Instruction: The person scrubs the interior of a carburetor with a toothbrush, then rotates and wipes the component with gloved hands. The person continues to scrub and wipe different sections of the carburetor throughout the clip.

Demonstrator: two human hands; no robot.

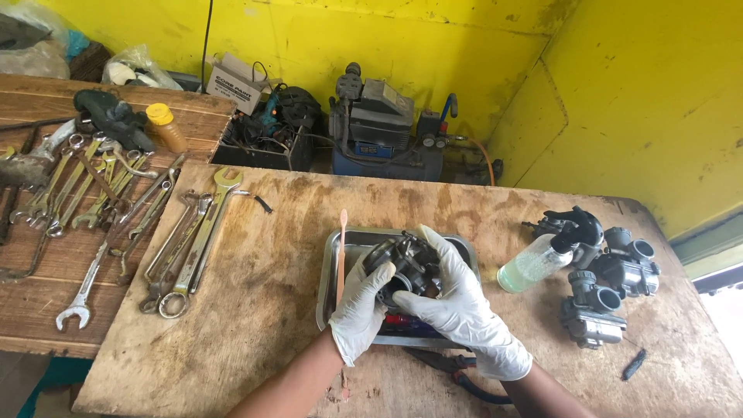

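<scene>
Both my hands wear white gloves and hold a dark grey carburetor (405, 263) over a metal tray (329, 285) on the wooden board. My left hand (360, 306) grips its near left side. My right hand (457, 298) wraps over its top and right side. A pink toothbrush (341, 251) leans on the tray's left rim. Something red and blue lies in the tray under my hands, mostly hidden.
A clear spray bottle (534, 263) with a black trigger lies right of the tray, beside three more carburetors (611, 286). Several wrenches (190, 244) lie at left on the board and bench. Pliers (457, 368) lie below the tray. An air compressor (383, 131) stands behind.
</scene>
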